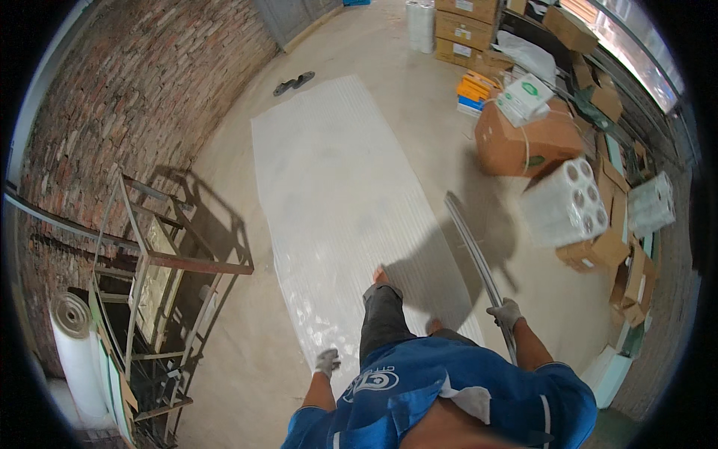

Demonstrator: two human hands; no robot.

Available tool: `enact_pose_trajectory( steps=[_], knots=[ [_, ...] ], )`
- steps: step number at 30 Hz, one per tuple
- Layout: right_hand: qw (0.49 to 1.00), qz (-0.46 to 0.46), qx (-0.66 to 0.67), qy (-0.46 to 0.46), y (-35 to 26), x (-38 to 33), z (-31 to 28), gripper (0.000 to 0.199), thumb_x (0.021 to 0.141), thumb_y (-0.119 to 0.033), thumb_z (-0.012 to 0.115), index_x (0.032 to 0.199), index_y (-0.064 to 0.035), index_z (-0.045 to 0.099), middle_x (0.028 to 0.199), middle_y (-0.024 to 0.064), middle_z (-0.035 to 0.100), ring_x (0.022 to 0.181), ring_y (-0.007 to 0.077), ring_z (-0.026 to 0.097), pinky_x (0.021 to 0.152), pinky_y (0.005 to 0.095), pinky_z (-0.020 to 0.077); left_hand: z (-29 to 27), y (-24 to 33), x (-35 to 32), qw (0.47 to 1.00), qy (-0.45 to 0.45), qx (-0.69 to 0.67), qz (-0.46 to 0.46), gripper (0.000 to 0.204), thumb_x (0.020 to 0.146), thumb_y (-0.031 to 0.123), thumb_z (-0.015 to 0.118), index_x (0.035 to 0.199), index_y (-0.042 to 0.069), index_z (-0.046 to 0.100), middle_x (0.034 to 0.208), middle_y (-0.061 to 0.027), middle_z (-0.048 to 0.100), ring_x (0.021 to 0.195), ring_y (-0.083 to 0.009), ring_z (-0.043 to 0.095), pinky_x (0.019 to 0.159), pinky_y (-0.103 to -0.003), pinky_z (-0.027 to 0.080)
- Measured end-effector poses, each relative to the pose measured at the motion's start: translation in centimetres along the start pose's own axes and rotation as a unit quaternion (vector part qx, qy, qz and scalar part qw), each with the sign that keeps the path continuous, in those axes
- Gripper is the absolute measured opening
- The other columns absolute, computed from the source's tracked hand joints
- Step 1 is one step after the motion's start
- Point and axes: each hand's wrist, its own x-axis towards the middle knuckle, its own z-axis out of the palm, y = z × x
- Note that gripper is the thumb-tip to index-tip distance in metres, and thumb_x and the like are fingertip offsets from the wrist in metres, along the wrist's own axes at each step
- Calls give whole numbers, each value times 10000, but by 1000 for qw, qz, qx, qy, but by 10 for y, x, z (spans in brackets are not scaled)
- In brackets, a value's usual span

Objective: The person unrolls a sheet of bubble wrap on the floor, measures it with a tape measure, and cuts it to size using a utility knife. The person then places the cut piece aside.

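My right hand [507, 313], in a light grey work glove, is closed round a bundle of long, thin silvery metal strips [476, 254]. The strips slant from beside my body toward the floor ahead on the right. My left hand [327, 362], also gloved, hangs empty at my left side, its fingers loosely apart. Below it lies a long, white, ribbed foam or plastic sheet [329, 172], spread flat on the floor. I stand barefoot on the sheet's near part, one foot [381, 275] in front of the other.
A rusty metal frame [202, 263] and a white roll [75, 337] stand left by the brick wall [142, 90]. Sandals [294, 83] lie past the sheet's far edge. On the right are a brown wrapped bundle [523, 146], plastic-wrapped rolls [566, 202] and stacked cartons [464, 34].
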Motion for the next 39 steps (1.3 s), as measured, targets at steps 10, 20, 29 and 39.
enact_pose_trajectory(
  steps=[10, 20, 29, 39],
  knots=[
    [999, 34, 30, 12, -251, 80, 49, 379, 713, -239, 796, 849, 48, 589, 659, 139, 629, 516, 228, 629, 469, 354, 522, -6, 286, 132, 997, -4, -45, 66, 264, 885, 253, 635, 1065, 64, 675, 894, -58, 680, 660, -170, 636, 541, -298, 515],
    [993, 68, 89, -39, -411, 222, 49, 317, 734, -280, 771, 757, 25, 690, 649, 151, 669, 589, 237, 671, 579, 375, 529, 99, 716, 221, 962, -8, 63, 266, 361, 889, 274, 697, 1190, 81, 646, 959, -32, 671, 675, -162, 636, 601, -285, 515],
    [933, 192, 305, -12, -484, 242, 44, 373, 748, -300, 792, 808, 48, 672, 665, 133, 625, 540, 249, 612, 510, 394, 486, 103, 774, 252, 982, -32, 141, 118, 367, 865, 279, 723, 1154, 66, 648, 925, -59, 661, 706, -193, 646, 602, -309, 511],
    [923, 377, 34, 74, -425, 62, 190, 430, 772, -286, 774, 986, 32, 578, 740, 110, 618, 579, 238, 573, 529, 395, 468, 120, 1028, 386, 946, -83, 292, 114, 310, 894, 250, 667, 1157, 88, 634, 978, -59, 638, 820, -213, 637, 638, -319, 526]
  ],
)
